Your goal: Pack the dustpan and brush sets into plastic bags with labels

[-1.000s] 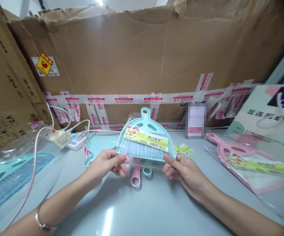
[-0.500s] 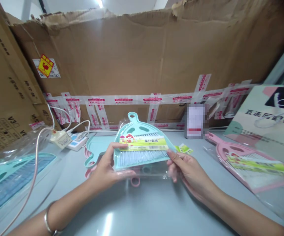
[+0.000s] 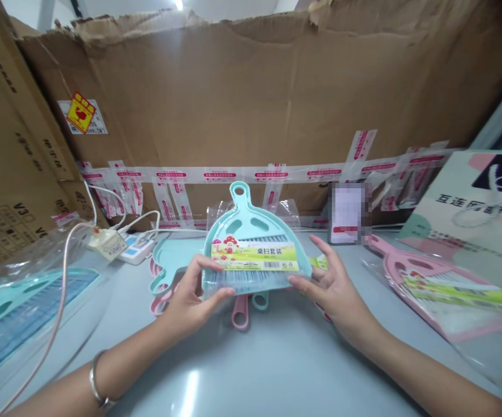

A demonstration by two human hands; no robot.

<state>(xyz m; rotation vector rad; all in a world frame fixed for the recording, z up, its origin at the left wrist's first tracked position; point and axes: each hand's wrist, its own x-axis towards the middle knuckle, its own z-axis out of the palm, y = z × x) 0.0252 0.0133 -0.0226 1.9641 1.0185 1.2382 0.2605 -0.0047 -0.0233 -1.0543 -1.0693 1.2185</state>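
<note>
A turquoise dustpan-and-brush set (image 3: 255,255) in a clear plastic bag is held upright in front of me, handle up, with a yellow-green mushroom-print label across the brush. My left hand (image 3: 194,304) grips its lower left edge, thumb in front. At the lower right corner, my right hand (image 3: 342,289) has its thumb on the front and its index finger stretched up beside the edge; its other fingers are partly hidden. Behind and below the set, a pink handle (image 3: 240,315) and a turquoise handle (image 3: 260,300) stick out. Turquoise and pink pieces (image 3: 168,263) lie at its left.
A bagged turquoise set (image 3: 33,313) lies at left beneath a cable (image 3: 62,289), near a power strip (image 3: 138,249). At right are a bagged pink set (image 3: 442,289) and a printed bag (image 3: 486,220). A phone (image 3: 345,214) stands against a large cardboard box (image 3: 233,98).
The dustpan set has risen slightly and stands more upright, its bag top now visible around the handle. My right index finger has stretched upward, and my left thumb has moved up toward the set's lower edge.
</note>
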